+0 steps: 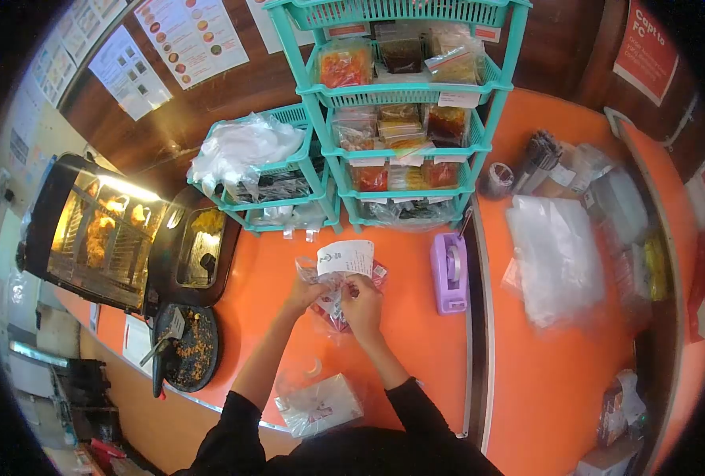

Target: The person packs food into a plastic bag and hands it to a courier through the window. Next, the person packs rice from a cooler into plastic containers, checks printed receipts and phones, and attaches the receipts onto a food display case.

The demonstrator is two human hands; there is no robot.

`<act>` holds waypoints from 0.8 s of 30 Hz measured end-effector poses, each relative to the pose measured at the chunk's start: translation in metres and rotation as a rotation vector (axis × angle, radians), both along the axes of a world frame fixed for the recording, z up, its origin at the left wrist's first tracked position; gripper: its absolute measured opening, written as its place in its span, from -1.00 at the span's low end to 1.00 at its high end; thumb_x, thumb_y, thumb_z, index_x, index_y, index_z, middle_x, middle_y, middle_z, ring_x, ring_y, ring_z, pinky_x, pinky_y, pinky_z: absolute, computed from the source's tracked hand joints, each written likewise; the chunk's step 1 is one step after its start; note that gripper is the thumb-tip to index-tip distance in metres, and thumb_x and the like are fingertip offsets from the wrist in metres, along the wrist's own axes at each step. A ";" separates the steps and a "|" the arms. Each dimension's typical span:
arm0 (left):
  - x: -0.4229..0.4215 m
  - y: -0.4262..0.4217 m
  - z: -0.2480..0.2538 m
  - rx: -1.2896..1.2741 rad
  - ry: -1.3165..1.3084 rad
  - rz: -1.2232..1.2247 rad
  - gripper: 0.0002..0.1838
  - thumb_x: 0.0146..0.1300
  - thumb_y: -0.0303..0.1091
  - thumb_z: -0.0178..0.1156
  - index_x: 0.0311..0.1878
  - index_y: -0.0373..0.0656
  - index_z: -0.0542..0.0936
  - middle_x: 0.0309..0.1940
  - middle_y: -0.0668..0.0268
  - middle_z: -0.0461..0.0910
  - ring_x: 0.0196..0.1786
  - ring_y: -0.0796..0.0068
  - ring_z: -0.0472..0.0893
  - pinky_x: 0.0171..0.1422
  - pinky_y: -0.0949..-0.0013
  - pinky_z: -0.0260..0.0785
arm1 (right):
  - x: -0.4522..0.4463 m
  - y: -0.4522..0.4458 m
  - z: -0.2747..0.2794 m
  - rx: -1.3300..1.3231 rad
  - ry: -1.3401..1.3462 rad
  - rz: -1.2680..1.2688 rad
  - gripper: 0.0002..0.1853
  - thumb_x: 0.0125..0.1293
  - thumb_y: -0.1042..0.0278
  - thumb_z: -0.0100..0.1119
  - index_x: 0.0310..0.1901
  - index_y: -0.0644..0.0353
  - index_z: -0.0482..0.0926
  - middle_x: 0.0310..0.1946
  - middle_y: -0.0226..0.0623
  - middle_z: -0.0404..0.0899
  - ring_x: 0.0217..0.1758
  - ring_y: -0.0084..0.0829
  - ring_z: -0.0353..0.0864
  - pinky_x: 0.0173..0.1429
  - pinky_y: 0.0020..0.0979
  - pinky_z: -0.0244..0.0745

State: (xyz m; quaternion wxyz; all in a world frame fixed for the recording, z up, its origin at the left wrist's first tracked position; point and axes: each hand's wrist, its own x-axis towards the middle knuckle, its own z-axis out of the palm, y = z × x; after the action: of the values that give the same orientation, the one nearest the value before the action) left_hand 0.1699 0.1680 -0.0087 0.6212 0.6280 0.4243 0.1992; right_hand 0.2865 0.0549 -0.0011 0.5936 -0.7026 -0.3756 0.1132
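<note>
One clear plastic bag (333, 279), crumpled, low over the orange table (408, 357), between left hand (309, 292) and right hand (362, 301). Left hand closed on the gathered plastic, probably to steady it; right hand drawn narrow on the opposite side in a small pinch at the film, as if for finer work. Impossible to tell the exact fold under those fingertips. Beneath, partly hidden, a red-and-white package (338, 322), apparently resting on the table for support. Just beyond the fingers, a printed receipt (348, 255), print upward, perhaps for reading at a glance. To the right, a purple tape dispenser (450, 278), seemingly placed for the right hand's easy reach. Close to the body, a bagged white box (321, 406), leaving working room ahead. Behind, a teal tiered rack (400, 100) of filled sachets, stacked upward likely to save table space.
</note>
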 end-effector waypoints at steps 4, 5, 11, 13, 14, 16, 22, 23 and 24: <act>-0.004 0.002 -0.013 0.021 -0.114 -0.007 -0.62 0.01 -0.40 0.34 -0.06 -0.28 0.55 -0.23 0.25 0.65 -0.26 0.47 0.66 -0.22 0.36 0.55 | -0.001 0.000 0.001 -0.006 -0.034 -0.002 -0.86 0.06 0.58 0.25 -0.30 0.32 0.58 -0.35 -0.04 0.62 -0.36 -0.16 0.68 -0.24 -0.28 0.57; -0.004 0.002 -0.014 0.021 -0.114 -0.005 -0.62 0.01 -0.40 0.34 -0.06 -0.28 0.55 -0.23 0.25 0.65 -0.26 0.47 0.66 -0.22 0.36 0.55 | -0.001 -0.001 0.002 -0.006 -0.034 0.000 -0.86 0.06 0.58 0.25 -0.30 0.32 0.58 -0.35 -0.04 0.62 -0.36 -0.16 0.68 -0.24 -0.28 0.57; -0.006 0.005 -0.009 0.038 -0.035 -0.103 -0.62 0.10 -0.36 0.29 0.01 -0.25 0.57 -0.24 0.32 0.64 -0.28 0.52 0.63 -0.23 0.40 0.54 | 0.002 0.001 0.001 -0.161 -0.182 0.021 -0.81 0.13 0.58 0.12 -0.18 0.34 0.52 -0.32 0.02 0.60 -0.24 0.01 0.63 -0.15 -0.11 0.54; -0.003 0.004 0.004 0.093 0.123 -0.226 -0.58 0.16 -0.30 0.27 0.10 -0.19 0.58 -0.24 0.35 0.63 -0.31 0.56 0.61 -0.25 0.44 0.53 | 0.008 0.003 -0.002 -0.245 -0.367 0.063 -0.72 0.12 0.59 0.10 -0.09 0.31 0.46 -0.25 0.05 0.56 -0.16 0.09 0.58 -0.09 -0.02 0.50; 0.001 0.001 0.003 0.161 -0.052 -0.234 -0.56 0.16 -0.27 0.27 0.13 -0.15 0.58 -0.23 0.36 0.62 -0.32 0.57 0.60 -0.25 0.45 0.52 | 0.008 0.004 -0.005 -0.206 -0.437 0.053 -0.71 0.11 0.59 0.11 -0.08 0.30 0.44 -0.22 0.07 0.53 -0.12 0.11 0.56 -0.05 -0.01 0.48; 0.004 0.006 -0.003 0.302 -0.112 -0.295 -0.53 0.15 -0.26 0.28 0.16 -0.12 0.58 -0.21 0.34 0.61 -0.32 0.58 0.59 -0.27 0.47 0.52 | 0.017 0.010 -0.019 -0.130 -0.532 0.056 -0.73 0.10 0.59 0.11 -0.12 0.28 0.42 -0.19 0.09 0.50 -0.07 0.12 0.52 -0.01 -0.01 0.45; 0.013 -0.001 0.004 0.493 -0.115 -0.087 -0.59 -0.05 -0.24 0.42 -0.11 -0.23 0.64 -0.35 0.21 0.61 -0.40 0.45 0.61 -0.32 0.35 0.50 | 0.018 -0.012 0.011 -0.296 -0.325 0.072 -0.81 0.17 0.58 0.08 -0.17 0.32 0.38 -0.21 0.05 0.49 -0.13 0.15 0.50 -0.02 0.02 0.42; 0.012 -0.002 0.010 0.482 -0.118 -0.077 -0.59 -0.05 -0.24 0.42 -0.11 -0.23 0.64 -0.35 0.21 0.61 -0.40 0.45 0.61 -0.32 0.35 0.50 | 0.021 -0.015 0.011 -0.326 -0.317 0.155 -0.80 0.23 0.46 0.08 -0.14 0.33 0.39 -0.17 0.15 0.49 -0.02 0.11 0.49 0.05 -0.03 0.44; 0.010 -0.002 0.019 0.442 0.015 -0.156 -0.60 -0.08 -0.22 0.43 -0.18 -0.23 0.64 -0.42 0.22 0.62 -0.43 0.43 0.61 -0.31 0.31 0.49 | 0.023 -0.017 0.010 -0.334 -0.321 0.162 -0.80 0.23 0.46 0.08 -0.14 0.33 0.39 -0.17 0.15 0.49 -0.02 0.11 0.49 0.05 -0.03 0.44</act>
State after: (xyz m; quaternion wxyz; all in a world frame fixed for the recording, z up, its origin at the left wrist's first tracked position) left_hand 0.1795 0.1664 0.0099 0.4789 0.7812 0.3249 0.2341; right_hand 0.3091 0.0374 0.0087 0.3910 -0.7676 -0.4963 0.1079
